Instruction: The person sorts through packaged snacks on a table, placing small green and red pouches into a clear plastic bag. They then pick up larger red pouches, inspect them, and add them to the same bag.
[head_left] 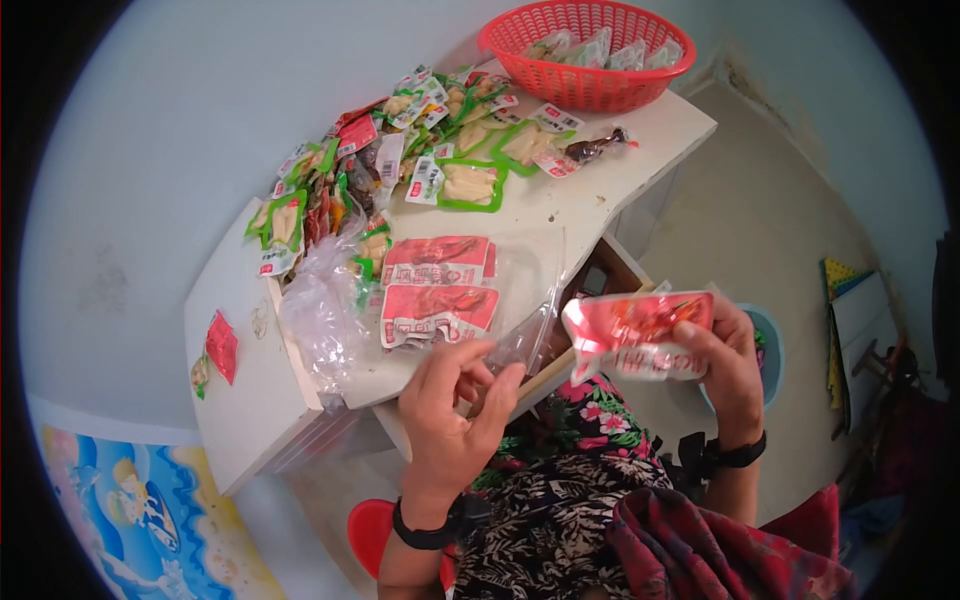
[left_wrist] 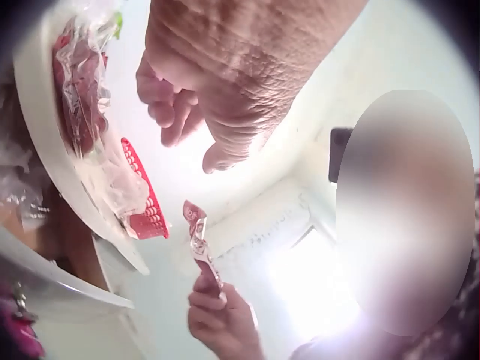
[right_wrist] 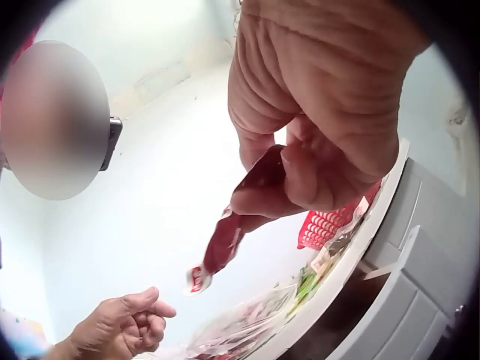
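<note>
while the right hand [head_left: 728, 362] is gripping one red snack packet [head_left: 636, 333] out past the front edge of the white desk [head_left: 620, 175], thumb curled over its lower edge and fingers wrapped behind, the left hand [head_left: 455, 405] is hovering with fingers loosely bent and holding nothing, its fingertips just at the mouth of a clear plastic bag [head_left: 520, 300]. that packet is lying with its long axis roughly side to side in the head view, held to the right of the bag's opening, so the bag is sitting between the two hands and nearer to the left one. from the right wrist the same packet [right_wrist: 236, 225] is hanging edge-on from thumb and fingers, pointing down toward the left hand [right_wrist: 124, 326].

inside the bag two more red packets [head_left: 438, 285] are lying flat, one above the other, long axes matching the held one; that is making three red packets of this kind in all. a fourth small red packet [head_left: 221, 346] is lying alone on the lower desk leaf, well apart to the left. green-edged packets [head_left: 470, 183] are lying scattered toward the back, too many and too overlapped to count. one red basket [head_left: 585, 50] is standing at the far corner, holding several pale packets.
</note>
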